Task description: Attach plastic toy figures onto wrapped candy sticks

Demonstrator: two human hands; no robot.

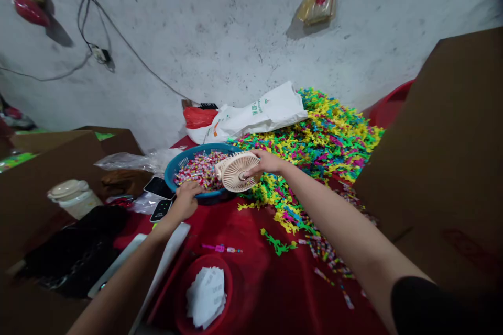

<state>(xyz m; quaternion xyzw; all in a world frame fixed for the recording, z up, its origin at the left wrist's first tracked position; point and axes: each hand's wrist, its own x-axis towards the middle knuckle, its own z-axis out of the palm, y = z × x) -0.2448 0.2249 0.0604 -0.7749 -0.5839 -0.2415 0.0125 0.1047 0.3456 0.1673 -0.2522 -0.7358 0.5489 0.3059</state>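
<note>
My right hand (266,162) is closed around a small cream fan (238,171) with a round ribbed grille. The fan is held over the right side of a blue plastic basket (172,167), partly covering it. Inside the basket lie many small candies in colourful wrappers (202,167). At the near left rim of the basket, my left hand (187,199) has its fingers curled over the edge. Just right of the fan spreads a large heap of yellow, green, blue and pink plastic figures (326,131).
A red tub (230,293) holds white paper slips (207,296). Wrapped candies (328,256) lie scattered at the right by a cardboard box (436,167). A white sack (259,112) rests against the wall. Left stand a lidded jar (74,199) and two dark phone-like devices (159,187).
</note>
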